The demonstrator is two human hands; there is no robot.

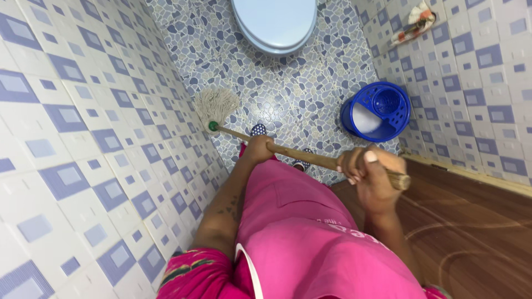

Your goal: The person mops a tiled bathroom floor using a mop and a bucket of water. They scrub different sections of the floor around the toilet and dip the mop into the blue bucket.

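Both hands wrap the mop handle (pixel 310 158): the left hand (pixel 258 148) in a closed grip nearer the head, the right hand (pixel 370 171) closed near the end. Steady downward pressure would likely keep the strands flat. The mop head (pixel 215 105), pale stringy cotton, lies on the pebble-patterned floor (pixel 288 88), left of the blue bucket (pixel 377 111), by the tiled wall.

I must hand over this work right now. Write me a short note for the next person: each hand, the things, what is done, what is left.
Left hand: closed round the middle of the long wooden mop handle.
Right hand: closed near its top end.
The pale string mop head lies on the pebble-pattern floor by the left tiled wall.
The blue bucket with wringer stands by the right wall.
Done: cannot tell which floor is mopped.
Left: judge the floor yourself.
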